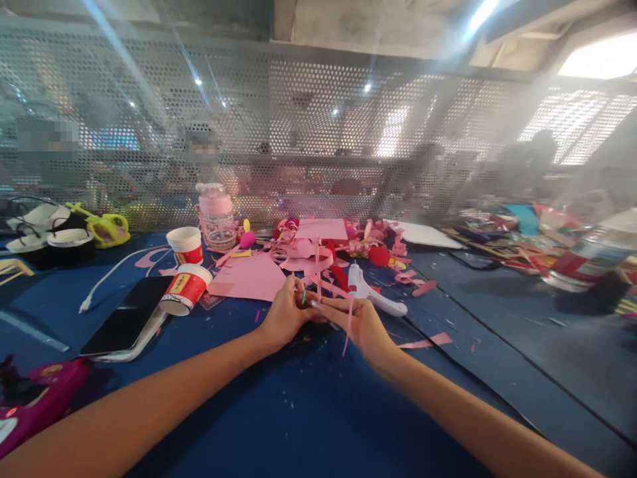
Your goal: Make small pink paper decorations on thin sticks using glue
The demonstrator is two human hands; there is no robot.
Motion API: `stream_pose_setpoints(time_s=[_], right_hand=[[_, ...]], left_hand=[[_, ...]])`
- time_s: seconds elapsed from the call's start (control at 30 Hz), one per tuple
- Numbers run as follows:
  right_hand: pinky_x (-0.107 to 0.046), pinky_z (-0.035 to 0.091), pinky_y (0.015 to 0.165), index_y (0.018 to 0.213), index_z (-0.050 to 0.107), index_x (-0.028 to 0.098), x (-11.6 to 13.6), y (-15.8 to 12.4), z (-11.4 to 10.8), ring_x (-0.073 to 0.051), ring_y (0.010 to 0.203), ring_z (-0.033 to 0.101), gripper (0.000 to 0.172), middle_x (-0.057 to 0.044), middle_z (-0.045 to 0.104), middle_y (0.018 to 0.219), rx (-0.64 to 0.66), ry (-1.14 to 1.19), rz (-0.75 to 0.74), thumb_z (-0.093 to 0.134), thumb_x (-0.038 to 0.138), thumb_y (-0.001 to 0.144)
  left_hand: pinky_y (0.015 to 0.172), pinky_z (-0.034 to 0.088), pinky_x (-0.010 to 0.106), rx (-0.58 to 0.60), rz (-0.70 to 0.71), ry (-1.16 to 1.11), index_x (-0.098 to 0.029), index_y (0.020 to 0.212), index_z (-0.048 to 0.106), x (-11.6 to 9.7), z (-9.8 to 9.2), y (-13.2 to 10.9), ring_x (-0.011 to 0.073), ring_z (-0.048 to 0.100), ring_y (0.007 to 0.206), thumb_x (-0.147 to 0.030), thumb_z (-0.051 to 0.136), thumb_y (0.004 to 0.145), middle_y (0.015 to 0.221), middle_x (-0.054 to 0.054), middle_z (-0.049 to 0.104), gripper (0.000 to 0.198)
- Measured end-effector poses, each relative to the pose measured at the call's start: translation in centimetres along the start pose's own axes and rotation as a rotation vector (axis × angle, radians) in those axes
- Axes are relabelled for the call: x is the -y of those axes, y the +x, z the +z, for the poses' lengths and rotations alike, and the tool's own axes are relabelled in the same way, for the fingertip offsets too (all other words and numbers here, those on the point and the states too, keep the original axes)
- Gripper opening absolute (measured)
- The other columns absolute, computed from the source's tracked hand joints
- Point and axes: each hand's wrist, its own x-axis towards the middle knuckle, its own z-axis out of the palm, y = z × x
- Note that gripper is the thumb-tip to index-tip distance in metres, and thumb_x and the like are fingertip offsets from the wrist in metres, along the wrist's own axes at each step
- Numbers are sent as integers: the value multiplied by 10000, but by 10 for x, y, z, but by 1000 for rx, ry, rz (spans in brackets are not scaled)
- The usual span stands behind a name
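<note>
Over the blue table, my left hand (288, 311) and my right hand (362, 326) meet at the centre, fingers closed together. Between them a thin pink paper strip (318, 265) stands upright, and its narrow end hangs down across my right hand. The fingertips of both hands pinch at the foot of the strip; which finger bears on it is partly hidden. A ring shows on my left hand. Just behind lie a pink paper sheet (251, 275) and a heap of pink scraps. Beside my right hand rests a white glue gun (381, 297).
Two red and white paper cups (186, 289) and a black phone (128, 315) lie on the left, near a pink-lidded bottle (217, 216). A large clear bottle (590, 255) stands right. A black cable (468, 368) crosses the table (279, 425). Behind rises a perforated metal screen (318, 119).
</note>
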Motion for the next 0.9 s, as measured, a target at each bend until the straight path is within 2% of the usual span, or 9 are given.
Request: stream_pose_setpoints(time_s=[0.13,0.27,0.37,0.47,0.53,0.67,0.73,0.8,0.9], right_hand=[[-385,485,816,755,731,154,-5,5,-6,-218,713,658,307,-65,717,705,-114,-17,15,750,361,529],[-354,519,735,676,728,162,-6,9,-17,-200,658,659,227,-51,711,663,-274,39,-15,756,325,520],[-332,540,674,661,721,160,-5,10,-22,-186,596,662,209,-51,705,642,-274,146,7,766,304,516],[-312,548,640,671,722,160,-6,9,-23,-177,567,659,212,-48,702,628,-225,166,8,769,300,520],[-292,549,631,673,723,157,-7,10,-22,-173,579,661,217,-48,704,642,-188,174,19,776,290,510],[-257,541,618,701,723,156,-8,9,-18,-153,589,661,232,-45,706,667,-91,218,53,776,290,520],[-244,539,619,677,719,159,-7,8,-17,-137,577,654,212,-33,698,636,-70,233,64,779,285,517],[-222,535,609,638,711,160,-4,7,-15,-118,560,646,192,-21,687,603,-74,250,83,788,269,501],[-190,528,595,640,708,160,-2,5,-13,-101,569,645,206,-19,689,612,-67,298,120,796,263,485]], left_hand=[[613,509,285,63,-20,37,-204,792,298,-5,2,-2,131,621,649,-157,712,578,763,-22,594,469],[559,494,268,98,-2,115,-215,898,289,-8,1,-7,130,601,644,-160,765,508,872,6,567,618],[525,464,241,-24,138,254,-227,954,289,-11,-1,-8,133,566,703,-232,796,469,975,28,497,702],[699,456,290,-219,373,424,-215,1047,329,-19,-3,-7,183,500,932,-307,783,497,1090,69,425,718],[790,418,319,-279,469,522,-196,1089,365,-28,-3,-5,204,456,1010,-350,731,577,1120,90,424,648],[688,420,286,-143,376,662,-167,970,460,-40,1,-4,167,536,794,-377,647,682,880,52,558,402],[636,409,261,-92,343,710,-166,866,495,-43,3,-5,144,535,691,-357,634,701,757,23,570,288],[608,391,242,-59,368,744,-166,766,518,-44,4,-6,127,515,641,-324,599,739,690,6,561,180],[578,368,222,-40,389,705,-160,681,525,-45,3,-6,105,478,597,-301,540,788,631,-9,532,177]])
